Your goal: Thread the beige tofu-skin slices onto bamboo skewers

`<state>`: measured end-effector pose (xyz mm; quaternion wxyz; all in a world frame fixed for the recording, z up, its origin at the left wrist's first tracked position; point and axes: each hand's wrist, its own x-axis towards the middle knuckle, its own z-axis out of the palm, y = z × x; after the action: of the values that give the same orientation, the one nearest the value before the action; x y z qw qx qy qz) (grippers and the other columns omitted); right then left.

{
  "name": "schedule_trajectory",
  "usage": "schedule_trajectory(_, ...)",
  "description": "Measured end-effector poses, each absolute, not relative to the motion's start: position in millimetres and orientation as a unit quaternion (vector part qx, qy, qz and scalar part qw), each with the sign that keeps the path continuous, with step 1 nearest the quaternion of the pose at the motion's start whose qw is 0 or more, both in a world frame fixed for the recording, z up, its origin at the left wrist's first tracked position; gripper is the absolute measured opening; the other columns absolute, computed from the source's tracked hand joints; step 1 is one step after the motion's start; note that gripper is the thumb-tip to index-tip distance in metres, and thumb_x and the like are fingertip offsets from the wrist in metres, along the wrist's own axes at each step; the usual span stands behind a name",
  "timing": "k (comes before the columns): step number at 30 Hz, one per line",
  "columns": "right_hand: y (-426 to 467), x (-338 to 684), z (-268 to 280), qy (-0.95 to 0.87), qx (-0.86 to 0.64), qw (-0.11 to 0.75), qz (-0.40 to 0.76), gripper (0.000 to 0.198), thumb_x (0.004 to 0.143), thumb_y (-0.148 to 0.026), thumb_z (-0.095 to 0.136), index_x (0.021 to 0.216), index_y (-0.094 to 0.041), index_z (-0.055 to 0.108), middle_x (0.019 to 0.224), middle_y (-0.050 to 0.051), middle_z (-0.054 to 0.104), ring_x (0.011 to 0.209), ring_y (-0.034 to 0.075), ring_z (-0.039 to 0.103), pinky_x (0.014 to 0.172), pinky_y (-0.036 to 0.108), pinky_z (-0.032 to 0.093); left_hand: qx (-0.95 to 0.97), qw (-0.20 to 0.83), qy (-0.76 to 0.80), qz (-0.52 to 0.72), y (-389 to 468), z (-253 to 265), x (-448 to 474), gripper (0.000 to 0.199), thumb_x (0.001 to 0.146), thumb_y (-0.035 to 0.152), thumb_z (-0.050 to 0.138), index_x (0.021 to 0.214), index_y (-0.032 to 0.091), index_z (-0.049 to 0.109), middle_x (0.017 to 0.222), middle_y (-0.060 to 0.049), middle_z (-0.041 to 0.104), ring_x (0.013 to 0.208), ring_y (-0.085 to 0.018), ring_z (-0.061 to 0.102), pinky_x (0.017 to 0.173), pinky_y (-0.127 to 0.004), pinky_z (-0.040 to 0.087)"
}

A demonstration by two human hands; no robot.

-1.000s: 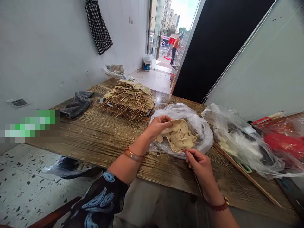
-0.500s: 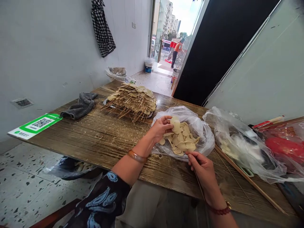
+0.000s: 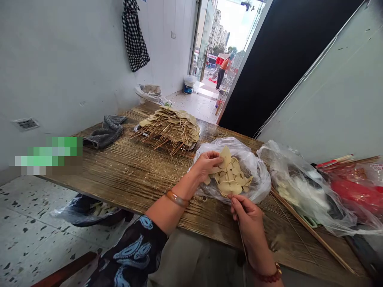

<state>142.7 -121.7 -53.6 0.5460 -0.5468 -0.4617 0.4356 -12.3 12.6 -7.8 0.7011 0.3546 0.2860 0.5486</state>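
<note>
My left hand [image 3: 206, 165] pinches a thin, pale yellow slice [image 3: 225, 154] that looks like potato, raised above a heap of similar slices [image 3: 235, 177]. The heap lies in an open clear plastic bag [image 3: 261, 175] on the wooden table. Between thumb and fingers, my right hand [image 3: 247, 215] grips a thin bamboo skewer [image 3: 241, 239], its upper end against a slice at the near side of the heap. Whether the tip has pierced that slice I cannot tell. Farther back, a metal tray [image 3: 137, 128] bears a tall stack of skewered slices [image 3: 172, 125].
Loose bamboo skewers [image 3: 314, 234] lie at the right, beside another plastic bag [image 3: 302, 179] and a red package [image 3: 356, 193]. A grey cloth [image 3: 106, 133] rests at the table's left. Beneath the left edge stands a lined bin [image 3: 89, 211]. Outside the doorway is a person [image 3: 223, 69].
The slice in my left hand now stands more upright, with a pointed end up. My right hand and skewer have shifted slightly left. The whole view has turned a little.
</note>
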Motion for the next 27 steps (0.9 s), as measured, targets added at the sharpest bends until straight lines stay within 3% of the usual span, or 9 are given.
schedule_trajectory(6,-128,117,-57,-0.395,-0.538,0.601,0.440,0.029,0.074,-0.043,0.073,0.083,-0.016,0.074,0.058,-0.002,0.056,0.047,0.007,0.043,0.039,0.017,0.033,0.369,0.706,0.279,0.537,14,-7,-14,0.026,0.056,0.021,0.080,0.068,0.012,0.059,0.055,0.004,0.056,0.043,-0.002,0.042,0.041,-0.016,0.026)
schedule_trajectory(13,-133,108,-61,-0.404,-0.560,0.607,0.395,0.032,0.075,-0.044,0.071,0.085,-0.014,0.073,0.063,0.001,0.061,0.049,0.008,0.045,0.041,0.019,0.035,0.374,0.746,0.231,0.500,9,-8,-11,0.034,0.060,0.017,0.079,0.089,0.012,0.062,0.082,-0.005,0.070,0.061,-0.012,0.066,0.055,-0.020,0.051)
schedule_trajectory(18,-132,110,-65,-0.406,-0.572,0.608,0.372,0.032,0.077,-0.045,0.069,0.083,-0.014,0.072,0.060,0.000,0.059,0.049,0.008,0.045,0.042,0.020,0.035,0.365,0.761,0.238,0.482,7,-5,-9,0.030,0.065,0.023,0.080,0.088,0.009,0.066,0.082,-0.010,0.072,0.067,-0.016,0.069,0.058,-0.023,0.053)
schedule_trajectory(24,-130,111,-67,-0.406,-0.584,0.613,0.344,0.035,0.079,-0.047,0.065,0.090,-0.013,0.071,0.059,-0.001,0.055,0.048,0.008,0.043,0.043,0.020,0.034,0.384,0.731,0.269,0.495,10,-7,-8,0.024,0.062,0.019,0.081,0.079,0.009,0.068,0.071,-0.006,0.070,0.056,-0.009,0.063,0.047,-0.015,0.042)
schedule_trajectory(27,-130,111,-66,-0.409,-0.588,0.612,0.335,0.036,0.079,-0.047,0.064,0.090,-0.013,0.071,0.059,-0.002,0.055,0.048,0.008,0.043,0.043,0.020,0.034,0.380,0.739,0.263,0.491,7,-5,-6,0.020,0.064,0.015,0.078,0.077,0.010,0.063,0.071,-0.004,0.069,0.056,-0.010,0.064,0.052,-0.018,0.047)
